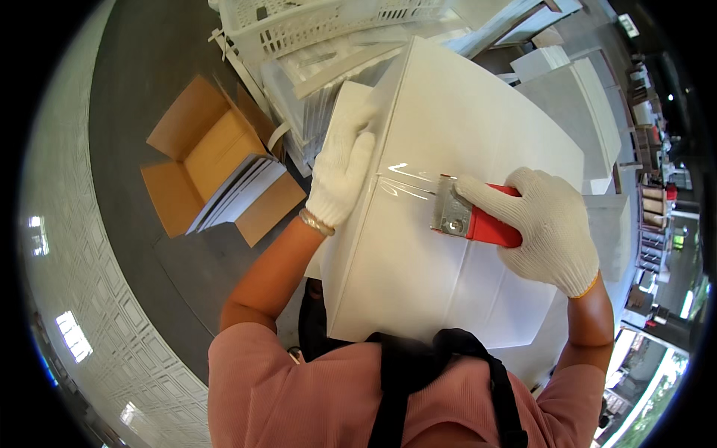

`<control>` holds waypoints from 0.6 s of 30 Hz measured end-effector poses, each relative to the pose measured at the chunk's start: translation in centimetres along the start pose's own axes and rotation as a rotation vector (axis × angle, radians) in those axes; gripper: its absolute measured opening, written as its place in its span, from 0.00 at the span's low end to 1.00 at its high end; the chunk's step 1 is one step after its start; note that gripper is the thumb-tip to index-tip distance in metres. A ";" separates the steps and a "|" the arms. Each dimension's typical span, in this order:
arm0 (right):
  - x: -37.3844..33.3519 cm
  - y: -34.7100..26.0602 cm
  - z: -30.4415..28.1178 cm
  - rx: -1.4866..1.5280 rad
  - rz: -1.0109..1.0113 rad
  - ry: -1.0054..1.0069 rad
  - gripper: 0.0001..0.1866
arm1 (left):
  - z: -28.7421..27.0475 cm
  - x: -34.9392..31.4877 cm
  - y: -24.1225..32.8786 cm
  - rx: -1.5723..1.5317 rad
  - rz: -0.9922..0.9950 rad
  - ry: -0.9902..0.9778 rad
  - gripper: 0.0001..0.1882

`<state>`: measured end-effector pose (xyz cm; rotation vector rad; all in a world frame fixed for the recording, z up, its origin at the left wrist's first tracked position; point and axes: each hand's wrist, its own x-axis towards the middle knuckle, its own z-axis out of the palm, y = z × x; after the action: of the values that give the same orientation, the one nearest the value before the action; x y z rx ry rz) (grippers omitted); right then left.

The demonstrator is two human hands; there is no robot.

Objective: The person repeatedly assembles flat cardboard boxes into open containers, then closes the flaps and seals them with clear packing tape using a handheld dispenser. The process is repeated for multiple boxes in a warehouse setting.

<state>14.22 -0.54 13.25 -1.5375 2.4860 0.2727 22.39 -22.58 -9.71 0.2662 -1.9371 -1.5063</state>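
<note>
A large white cardboard box (478, 112) stands in front of me. My right hand (549, 224), in a white knit glove, grips a red and metal tape dispenser (478, 216) whose toothed end rests on the box's upper face. From it a strip of clear, shiny tape (407, 184) runs left to the box's edge. Also gloved, my left hand (342, 175) lies flat along the left side of the box, its fingers stretched out and holding nothing. A bracelet circles that wrist.
On the floor at left sits an open brown carton (224, 153) with flat white pieces inside. Beyond the box is a white plastic crate (328, 26) above stacked pale panels. More white boxes (579, 104) stand at the far right.
</note>
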 end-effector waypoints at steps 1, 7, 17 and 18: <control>0.1 0.1 0.2 0.008 -0.029 0.031 0.40 | 0.1 -0.3 -2.8 0.233 -0.021 -0.006 0.21; 0.1 1.1 0.7 0.123 -0.094 0.116 0.37 | -2.4 3.5 -7.7 0.840 0.009 -0.484 0.17; 0.5 1.5 1.5 0.231 -0.172 0.133 0.31 | 17.7 23.7 9.1 0.355 0.519 -1.139 0.33; 0.4 1.7 1.7 0.232 -0.163 0.099 0.30 | 20.1 22.8 10.1 0.428 0.341 -1.183 0.42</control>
<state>12.69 0.30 11.63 -1.6763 2.3455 -0.1168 -4.86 -15.71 5.68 -0.9497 -2.9748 -1.0362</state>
